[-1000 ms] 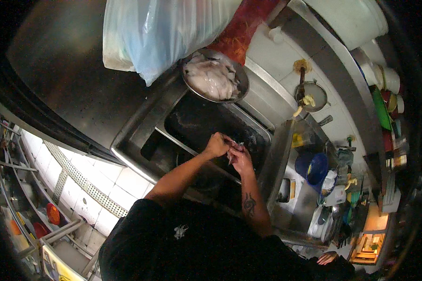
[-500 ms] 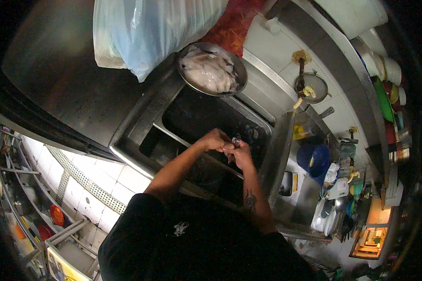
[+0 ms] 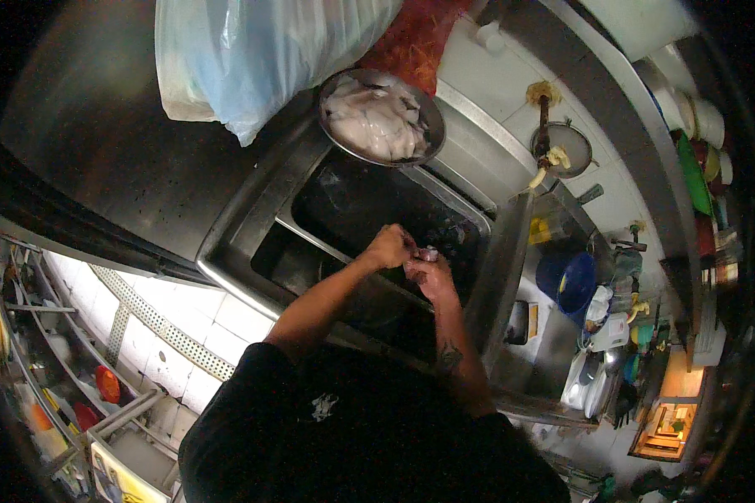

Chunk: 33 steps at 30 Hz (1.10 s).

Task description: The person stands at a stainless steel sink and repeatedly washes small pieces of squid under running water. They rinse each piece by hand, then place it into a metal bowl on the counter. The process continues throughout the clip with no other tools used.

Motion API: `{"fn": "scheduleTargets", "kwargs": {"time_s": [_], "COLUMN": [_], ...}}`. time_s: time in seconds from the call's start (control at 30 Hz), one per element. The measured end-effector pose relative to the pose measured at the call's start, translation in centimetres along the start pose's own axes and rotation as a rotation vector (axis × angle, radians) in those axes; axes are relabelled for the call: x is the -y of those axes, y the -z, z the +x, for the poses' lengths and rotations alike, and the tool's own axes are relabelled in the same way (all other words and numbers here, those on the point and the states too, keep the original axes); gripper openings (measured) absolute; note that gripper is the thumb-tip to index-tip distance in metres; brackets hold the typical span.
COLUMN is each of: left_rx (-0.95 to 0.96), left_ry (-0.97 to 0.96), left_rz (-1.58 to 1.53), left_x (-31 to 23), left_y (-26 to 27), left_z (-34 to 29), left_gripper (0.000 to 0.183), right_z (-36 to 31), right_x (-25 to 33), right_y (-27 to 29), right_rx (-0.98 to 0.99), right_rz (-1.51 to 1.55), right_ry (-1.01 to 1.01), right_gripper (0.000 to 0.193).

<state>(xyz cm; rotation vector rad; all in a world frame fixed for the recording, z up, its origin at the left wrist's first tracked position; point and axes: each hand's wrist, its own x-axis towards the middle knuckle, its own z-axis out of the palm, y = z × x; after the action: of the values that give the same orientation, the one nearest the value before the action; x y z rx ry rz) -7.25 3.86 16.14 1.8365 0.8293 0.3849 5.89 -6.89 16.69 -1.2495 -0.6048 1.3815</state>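
Both my hands meet over the dark double sink (image 3: 281,220), above the divider and the far basin. My left hand (image 3: 389,246) is closed, its fingers pinching one side of a small, slick, pinkish piece of squid (image 3: 429,253). On the other side, my right hand (image 3: 429,277) has its fingers curled around the same piece. The fingers cover most of it, so its full shape is hidden. At the sink's far edge rests a round metal bowl (image 3: 435,151), heaped with pale, wet squid (image 3: 376,121).
Beyond the bowl stand a large whitish plastic bag (image 3: 260,63) and a red mesh sack (image 3: 411,42). A tap (image 3: 543,126) and a strainer (image 3: 575,151) are by the tiled wall. On the right counter are a blue bucket (image 3: 564,283) and several dishes (image 3: 580,386).
My hands stay together over the sink with slightly shifted fingers. More of the pinkish piece shows between them now. The view has moved a little.
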Motion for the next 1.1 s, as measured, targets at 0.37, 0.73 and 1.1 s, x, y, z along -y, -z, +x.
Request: {"fn": "scheduleTargets", "kwargs": {"time_s": [0.37, 0.73, 1.1], "left_rx": [-0.216, -0.004, 0.314], "left_ry": [0.22, -0.279, 0.247], "left_rz": [0.215, -0.174, -0.054], "left_x": [-0.6, 8.6, 7.0], "left_y": [2.2, 0.1, -3.4], "left_z": [0.1, 3.4, 3.7], "left_gripper": [0.021, 0.02, 0.085], "right_z": [-0.8, -3.2, 3.1], "right_x": [-3.5, -0.7, -5.9], "right_y": [1.7, -2.2, 6.7], "right_rx": [-0.098, -0.167, -0.461], "right_rz": [-0.169, -1.181, 0.352], "right_ry": [0.072, 0.256, -0.195], "right_gripper": [0.022, 0.05, 0.021]}}
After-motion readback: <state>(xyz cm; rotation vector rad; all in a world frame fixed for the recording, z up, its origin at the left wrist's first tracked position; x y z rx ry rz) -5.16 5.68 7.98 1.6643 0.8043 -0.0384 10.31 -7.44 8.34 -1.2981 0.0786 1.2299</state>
